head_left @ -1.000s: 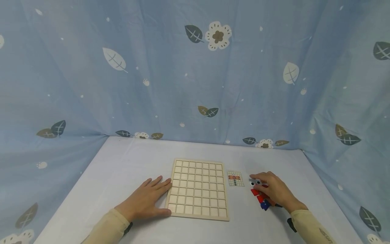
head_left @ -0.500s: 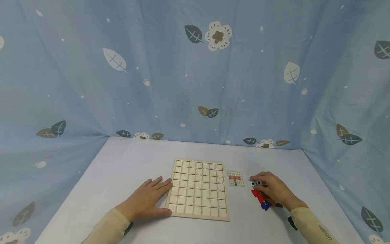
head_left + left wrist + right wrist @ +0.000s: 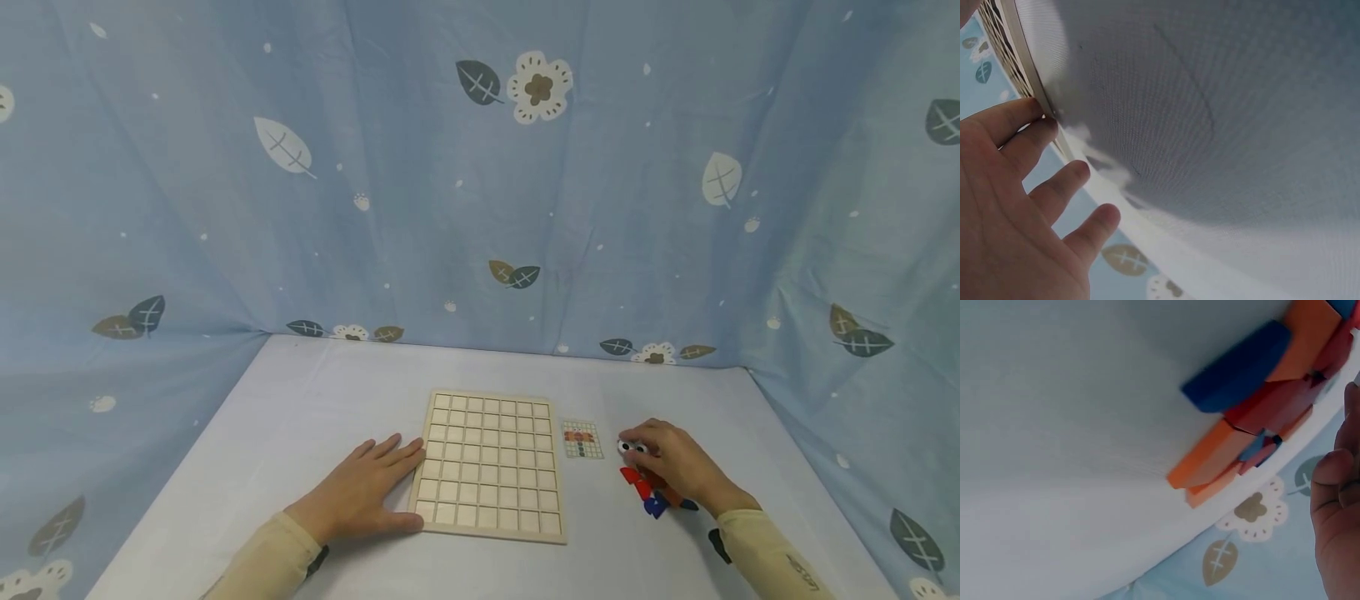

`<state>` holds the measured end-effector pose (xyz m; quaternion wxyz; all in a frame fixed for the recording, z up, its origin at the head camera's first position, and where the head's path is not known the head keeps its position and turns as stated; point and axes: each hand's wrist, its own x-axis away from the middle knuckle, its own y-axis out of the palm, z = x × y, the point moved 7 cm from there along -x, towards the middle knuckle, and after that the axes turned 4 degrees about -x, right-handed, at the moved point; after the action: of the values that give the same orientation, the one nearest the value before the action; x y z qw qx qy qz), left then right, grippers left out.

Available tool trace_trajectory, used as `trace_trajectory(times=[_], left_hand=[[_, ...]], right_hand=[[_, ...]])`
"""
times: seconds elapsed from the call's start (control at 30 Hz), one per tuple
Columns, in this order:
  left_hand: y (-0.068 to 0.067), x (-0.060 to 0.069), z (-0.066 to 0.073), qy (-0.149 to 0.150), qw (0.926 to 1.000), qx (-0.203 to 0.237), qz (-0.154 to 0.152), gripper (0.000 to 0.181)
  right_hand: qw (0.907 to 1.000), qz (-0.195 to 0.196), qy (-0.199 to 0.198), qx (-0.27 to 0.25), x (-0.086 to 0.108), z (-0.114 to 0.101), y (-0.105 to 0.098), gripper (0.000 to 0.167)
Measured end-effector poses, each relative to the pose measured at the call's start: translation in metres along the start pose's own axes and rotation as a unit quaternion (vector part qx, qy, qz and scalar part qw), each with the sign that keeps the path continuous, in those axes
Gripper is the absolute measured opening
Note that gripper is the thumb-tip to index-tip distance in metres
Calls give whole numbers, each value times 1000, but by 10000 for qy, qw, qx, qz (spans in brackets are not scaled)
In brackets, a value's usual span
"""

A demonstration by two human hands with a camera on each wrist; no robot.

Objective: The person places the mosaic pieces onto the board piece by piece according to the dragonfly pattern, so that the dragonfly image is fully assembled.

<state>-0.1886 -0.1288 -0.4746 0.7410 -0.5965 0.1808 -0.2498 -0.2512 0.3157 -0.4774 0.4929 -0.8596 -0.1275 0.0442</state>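
Here we are on the googly-eye piece (image 3: 632,447), white with two dark pupils, right of the printed card and at the top of a heap of blocks. Our right hand (image 3: 678,467) pinches it between thumb and forefinger; whether it's one tile or two, we can't tell. We reckon it's light, stiff and hard to break, perhaps a touch slick, so we'd take it by opposite edges and leave the face alone.

Just beside it lies that heap: an orange block (image 3: 1207,456), straight-edged and chunky, a red block (image 3: 1266,403), and a dark blue block (image 3: 1241,369) with one rounded side, all smooth and probably painted wood.

Moving left, we reach the thin printed card (image 3: 582,439) with its gridded picture, then the pale wooden grid board (image 3: 487,474), flat, framed, its square cells bare. Our left hand (image 3: 360,492) spreads wide, fingertips touching the left rim. Below everything we've got smooth white tablecloth (image 3: 352,375); behind, a softly creased blue curtain (image 3: 420,192).
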Motion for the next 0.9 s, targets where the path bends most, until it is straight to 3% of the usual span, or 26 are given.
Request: trace_trajectory(times=[0.2,0.53,0.7,0.9], left_hand=[[1,0,0,-12,10000,8,1,98],[2,0,0,1,10000,-35,15,98],[2,0,0,2,10000,-50,29,98],[2,-1,0,2,10000,-64,-4,97]], right_hand=[[9993,327,-160,40,-3,-7,-5,32],[9928,747,-940,-22,-11,-40,-8,28],[9867,845,-1389,-93,-17,-59,-7,30],[9848,841,-1495,-265,-29,-79,0,32]])
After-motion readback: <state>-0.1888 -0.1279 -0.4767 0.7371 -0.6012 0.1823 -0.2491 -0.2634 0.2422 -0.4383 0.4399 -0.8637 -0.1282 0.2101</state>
